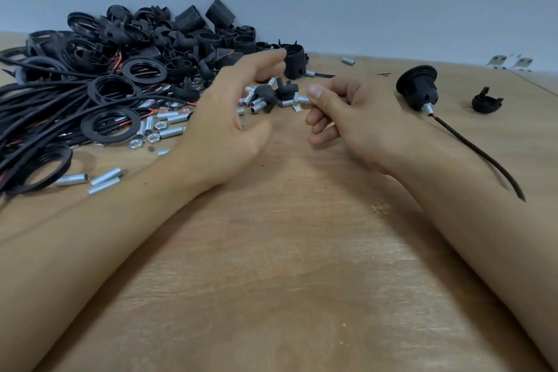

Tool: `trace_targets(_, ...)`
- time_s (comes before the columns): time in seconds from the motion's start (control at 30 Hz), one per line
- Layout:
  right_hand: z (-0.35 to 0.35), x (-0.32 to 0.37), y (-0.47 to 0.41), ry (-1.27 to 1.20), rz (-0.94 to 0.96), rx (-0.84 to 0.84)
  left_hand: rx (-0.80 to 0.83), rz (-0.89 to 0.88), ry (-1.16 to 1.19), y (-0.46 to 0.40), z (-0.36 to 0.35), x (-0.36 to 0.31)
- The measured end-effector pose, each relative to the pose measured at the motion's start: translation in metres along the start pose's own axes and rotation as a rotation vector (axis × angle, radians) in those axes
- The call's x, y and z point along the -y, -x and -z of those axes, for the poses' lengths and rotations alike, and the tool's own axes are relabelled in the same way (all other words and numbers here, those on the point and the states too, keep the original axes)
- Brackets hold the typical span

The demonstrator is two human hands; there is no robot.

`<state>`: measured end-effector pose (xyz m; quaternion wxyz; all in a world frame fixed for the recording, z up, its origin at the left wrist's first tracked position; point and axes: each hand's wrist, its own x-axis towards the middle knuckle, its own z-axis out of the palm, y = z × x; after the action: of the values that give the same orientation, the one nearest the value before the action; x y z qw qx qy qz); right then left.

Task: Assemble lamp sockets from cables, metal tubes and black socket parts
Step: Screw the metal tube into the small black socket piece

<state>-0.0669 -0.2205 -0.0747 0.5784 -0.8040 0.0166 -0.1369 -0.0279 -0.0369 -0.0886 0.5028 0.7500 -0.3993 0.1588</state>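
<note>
My right hand [341,113] pinched a short metal tube [303,100] between thumb and forefinger, the other fingers curled loosely beneath it, and held it just above the surface [287,251]. My left hand [229,118] hovered beside it with its fingers apart and relaxed, gripping nothing, the forefinger stretched toward the back.

Between and just behind my two hands lay a small cluster of loose tubes [256,104] mixed with two black socket caps [276,93]. Behind those stood a ribbed black socket body [295,62], upright, with another tube at its foot.

To my left spread the main stock: a heap of black socket parts [157,36] against the wall, flat black rings [110,122] lying on a tangle of black cables [39,118] with red wire showing here and there, and more tubes and hex nuts [154,137] scattered along its near edge. Three tubes [99,180] lay apart from the rest, near my left forearm.

To my right lay one assembled socket [418,86] on its side, a tube and a black cable leading out of it toward me, and beyond that a single black cap [486,103]. A lone tube [348,61] rested near the wall. I could read no brand, label or writing on any of it.
</note>
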Motion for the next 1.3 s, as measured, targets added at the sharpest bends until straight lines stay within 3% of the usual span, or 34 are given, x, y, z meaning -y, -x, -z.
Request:
trace_targets(0.33,-0.0024,0.0009,0.0013,-0.001,0.003,0.019,0.073,-0.006,0.042,0.0007,0.0007,-0.0015)
trace_targets(0.47,-0.0014,0.0008,0.0003,-0.027,-0.011,0.006,-0.004,-0.061,0.041,0.0004,0.0008,-0.0002)
trace_targets(0.6,-0.0032,-0.0005,0.0009,-0.026,-0.008,0.007,0.105,0.009,0.017,0.0003,0.0012,-0.0017)
trace_targets(0.77,-0.0021,-0.0004,0.0001,-0.019,-0.008,-0.005,-0.031,-0.061,0.032,-0.0008,0.0043,-0.0013)
trace_targets(0.93,-0.0043,-0.0009,0.0006,-0.024,-0.018,0.005,0.159,0.032,0.000,0.0012,0.0012,-0.0012)
trace_targets(1.13,-0.0038,-0.0002,0.0005,-0.014,-0.026,-0.018,-0.006,-0.076,0.014,-0.0012,0.0034,0.0008)
trace_targets(1.23,-0.0044,-0.0003,0.0004,-0.013,-0.031,-0.007,0.098,0.008,-0.005,-0.0004,0.0030,-0.0002)
trace_targets(1.3,-0.0038,-0.0009,-0.0002,-0.012,-0.036,-0.020,0.140,-0.030,-0.001,-0.0007,0.0034,-0.0014)
